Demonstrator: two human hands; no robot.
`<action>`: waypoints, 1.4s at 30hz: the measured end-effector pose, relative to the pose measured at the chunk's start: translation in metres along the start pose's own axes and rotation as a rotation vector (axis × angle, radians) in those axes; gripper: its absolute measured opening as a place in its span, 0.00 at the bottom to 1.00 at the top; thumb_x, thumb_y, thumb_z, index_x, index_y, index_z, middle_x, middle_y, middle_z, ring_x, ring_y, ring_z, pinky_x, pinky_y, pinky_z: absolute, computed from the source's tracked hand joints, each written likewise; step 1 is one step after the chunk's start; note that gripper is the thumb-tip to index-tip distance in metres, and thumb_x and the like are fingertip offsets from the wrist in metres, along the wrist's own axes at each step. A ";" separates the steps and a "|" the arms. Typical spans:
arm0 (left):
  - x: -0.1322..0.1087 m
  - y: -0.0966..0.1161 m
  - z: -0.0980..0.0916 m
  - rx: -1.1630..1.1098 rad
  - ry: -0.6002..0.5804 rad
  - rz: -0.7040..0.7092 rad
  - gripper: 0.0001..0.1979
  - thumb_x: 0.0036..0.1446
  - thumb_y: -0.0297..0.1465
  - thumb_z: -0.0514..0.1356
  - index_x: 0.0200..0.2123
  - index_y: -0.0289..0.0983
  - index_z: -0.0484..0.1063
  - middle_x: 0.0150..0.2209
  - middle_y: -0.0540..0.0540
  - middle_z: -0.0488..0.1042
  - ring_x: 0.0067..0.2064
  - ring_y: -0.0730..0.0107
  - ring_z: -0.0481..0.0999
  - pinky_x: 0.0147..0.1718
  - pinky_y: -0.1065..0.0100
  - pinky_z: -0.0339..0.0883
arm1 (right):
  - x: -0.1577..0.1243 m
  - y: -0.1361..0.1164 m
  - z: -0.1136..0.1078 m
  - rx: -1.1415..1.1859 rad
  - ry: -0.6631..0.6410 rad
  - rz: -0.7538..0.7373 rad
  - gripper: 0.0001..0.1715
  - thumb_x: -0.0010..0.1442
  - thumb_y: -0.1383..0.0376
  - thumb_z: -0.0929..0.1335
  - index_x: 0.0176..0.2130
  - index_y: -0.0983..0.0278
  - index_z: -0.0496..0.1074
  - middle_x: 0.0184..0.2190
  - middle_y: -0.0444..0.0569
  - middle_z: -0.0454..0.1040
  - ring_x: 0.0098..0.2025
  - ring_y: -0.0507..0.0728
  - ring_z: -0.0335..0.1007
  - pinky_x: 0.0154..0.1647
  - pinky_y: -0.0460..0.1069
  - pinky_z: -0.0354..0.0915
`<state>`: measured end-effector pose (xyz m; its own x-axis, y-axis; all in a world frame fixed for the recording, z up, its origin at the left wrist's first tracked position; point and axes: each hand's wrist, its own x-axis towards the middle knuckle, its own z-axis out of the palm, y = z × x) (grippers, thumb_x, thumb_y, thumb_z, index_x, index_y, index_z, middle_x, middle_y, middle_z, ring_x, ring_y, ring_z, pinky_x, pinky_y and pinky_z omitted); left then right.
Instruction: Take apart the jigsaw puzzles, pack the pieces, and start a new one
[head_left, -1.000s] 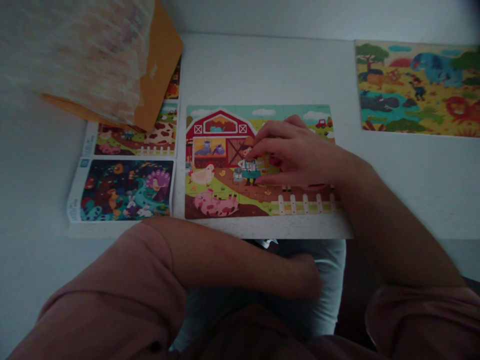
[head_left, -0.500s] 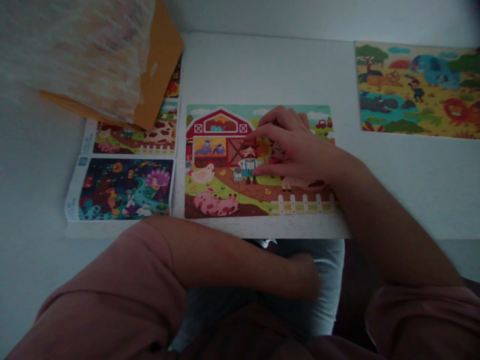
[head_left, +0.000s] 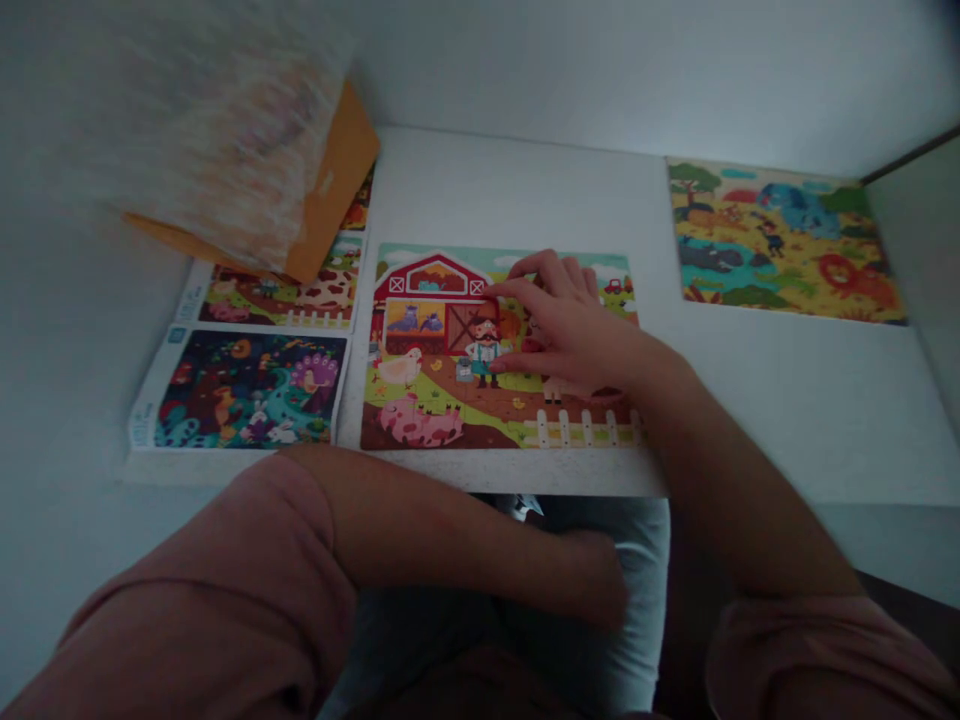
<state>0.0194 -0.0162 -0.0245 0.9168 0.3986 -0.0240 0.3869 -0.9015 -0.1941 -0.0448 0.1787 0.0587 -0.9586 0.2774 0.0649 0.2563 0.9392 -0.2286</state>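
Note:
A farm jigsaw puzzle [head_left: 420,395] lies flat on the white table, showing a red barn, a farmer, a hen, a pig and a white fence. Over its right half rests my right hand [head_left: 559,320], thumb and fingers spread, fingertips on or just above the farmer and the barn's edge. It covers part of the cow picture and grips nothing that I can see. Below the table edge, my left hand [head_left: 592,580] lies across my lap on the jeans [head_left: 637,600]; it looks curled, but its fingers are hidden.
At left lie printed picture sheets, one a dark night forest scene [head_left: 251,390], another a farm scene [head_left: 322,285]. An orange board box with clear plastic wrap [head_left: 337,180] stands partly over them. A safari puzzle [head_left: 787,245] lies at the back right. A wall runs behind the table.
The camera view has tilted and shifted, so more of the wall and the safari puzzle's right end shows. My right hand keeps its spread pose over the farm puzzle; my left stays in my lap.

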 end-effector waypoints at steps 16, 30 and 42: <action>-0.119 -0.017 -0.107 -0.374 0.306 -1.134 0.21 0.61 0.40 0.47 0.57 0.45 0.59 0.60 0.46 0.60 0.62 0.60 0.55 0.59 0.52 0.51 | -0.163 -0.053 -0.016 0.075 0.256 0.437 0.28 0.64 0.52 0.55 0.62 0.52 0.54 0.62 0.41 0.54 0.61 0.59 0.51 0.57 0.60 0.54; -0.136 0.007 -0.121 -0.219 0.141 -1.380 0.29 0.60 0.46 0.42 0.64 0.48 0.44 0.65 0.54 0.47 0.66 0.63 0.38 0.64 0.51 0.36 | -0.188 -0.088 0.001 -0.107 0.286 0.479 0.30 0.65 0.54 0.52 0.64 0.55 0.51 0.63 0.41 0.49 0.63 0.57 0.47 0.63 0.58 0.47; -0.140 0.018 -0.133 -0.295 0.113 -1.403 0.32 0.58 0.46 0.45 0.64 0.47 0.43 0.63 0.52 0.50 0.66 0.58 0.38 0.64 0.45 0.35 | -0.191 -0.108 -0.005 -0.089 0.320 0.414 0.35 0.63 0.49 0.54 0.66 0.47 0.37 0.63 0.37 0.48 0.64 0.58 0.46 0.60 0.63 0.53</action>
<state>-0.0892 -0.1110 0.1055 -0.2340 0.9678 0.0925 0.9538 0.2101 0.2149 0.1114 0.0248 0.0755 -0.6929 0.6632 0.2831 0.6280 0.7479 -0.2151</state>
